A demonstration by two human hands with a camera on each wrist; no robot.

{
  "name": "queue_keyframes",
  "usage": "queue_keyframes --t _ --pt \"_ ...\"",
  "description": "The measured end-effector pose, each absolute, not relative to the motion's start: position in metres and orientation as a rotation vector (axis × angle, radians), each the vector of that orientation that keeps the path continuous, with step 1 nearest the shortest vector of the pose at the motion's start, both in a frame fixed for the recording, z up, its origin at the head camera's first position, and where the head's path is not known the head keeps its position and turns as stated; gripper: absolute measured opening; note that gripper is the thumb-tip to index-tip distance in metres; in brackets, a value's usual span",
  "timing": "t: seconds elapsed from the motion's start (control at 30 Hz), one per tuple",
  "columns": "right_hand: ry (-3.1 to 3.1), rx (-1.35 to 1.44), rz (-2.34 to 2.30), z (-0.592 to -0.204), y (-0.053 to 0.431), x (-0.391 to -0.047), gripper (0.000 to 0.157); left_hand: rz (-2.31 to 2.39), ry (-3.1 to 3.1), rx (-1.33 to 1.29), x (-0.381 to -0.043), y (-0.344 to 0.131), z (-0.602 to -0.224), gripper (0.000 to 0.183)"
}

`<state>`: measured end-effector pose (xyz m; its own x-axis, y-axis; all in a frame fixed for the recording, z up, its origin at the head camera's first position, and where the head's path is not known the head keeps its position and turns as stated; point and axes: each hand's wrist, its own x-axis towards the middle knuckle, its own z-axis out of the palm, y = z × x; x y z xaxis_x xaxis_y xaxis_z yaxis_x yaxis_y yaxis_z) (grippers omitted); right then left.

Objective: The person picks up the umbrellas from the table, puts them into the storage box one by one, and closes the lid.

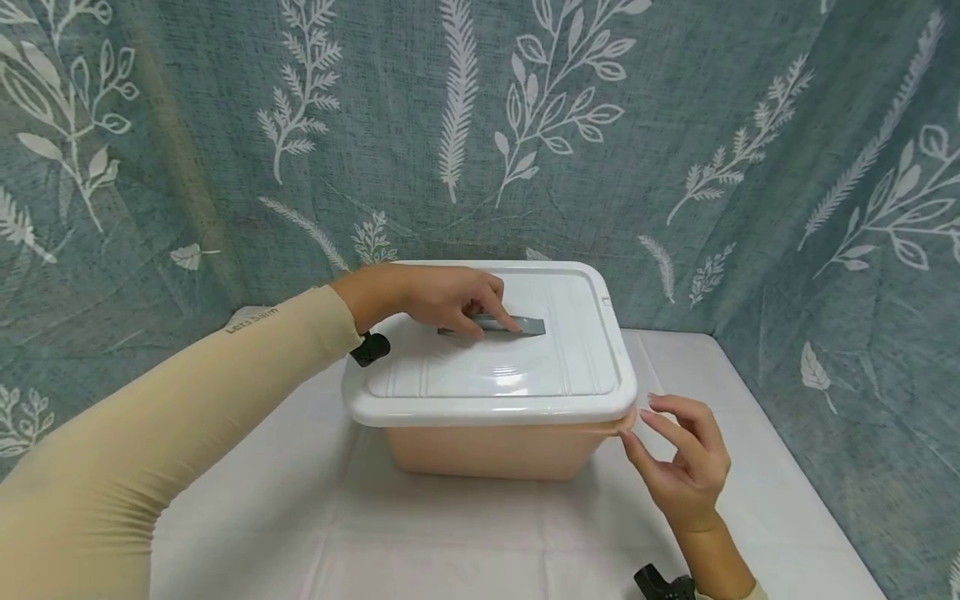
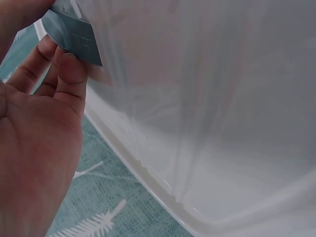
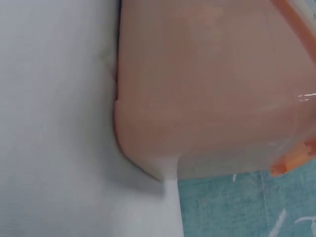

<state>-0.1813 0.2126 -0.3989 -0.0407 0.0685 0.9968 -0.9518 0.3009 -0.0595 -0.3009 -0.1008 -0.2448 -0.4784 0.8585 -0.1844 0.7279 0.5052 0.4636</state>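
Note:
A white lid point(image 1: 487, 375) lies over a peach-pink plastic storage box point(image 1: 480, 452). At the front right corner, a strip of the box's rim shows below the lid. My left hand point(image 1: 450, 296) reaches over the lid and grips its grey handle point(image 1: 532, 327). In the left wrist view, the fingers point(image 2: 71, 74) are bent against the grey handle point(image 2: 76, 42). My right hand point(image 1: 686, 462) pinches the box's rim at the front right corner, thumb below. The right wrist view shows the box's side point(image 3: 197, 89) but not the hand.
The box stands on a table with a white cloth point(image 1: 420, 542). A blue-green curtain with white leaf prints point(image 1: 390, 108) hangs behind and at both sides. An orange clip-like part point(image 3: 294, 159) juts from the box near its rim.

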Motion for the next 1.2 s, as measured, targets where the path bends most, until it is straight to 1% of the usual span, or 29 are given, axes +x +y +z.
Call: queue_keyframes --t 0.43,0.8,1.2 --pt "-1.448 0.914 1.008 -0.393 0.211 -0.181 0.034 0.458 2.294 1.324 -0.306 -0.088 -0.255 0.044" --pt "-1.494 0.985 1.003 -0.397 0.214 -0.180 0.033 0.417 2.296 1.312 -0.308 -0.082 -0.261 0.045" --pt "-1.540 0.938 0.955 -0.403 0.214 -0.181 0.033 0.405 2.284 1.271 -0.308 -0.081 -0.264 0.045"
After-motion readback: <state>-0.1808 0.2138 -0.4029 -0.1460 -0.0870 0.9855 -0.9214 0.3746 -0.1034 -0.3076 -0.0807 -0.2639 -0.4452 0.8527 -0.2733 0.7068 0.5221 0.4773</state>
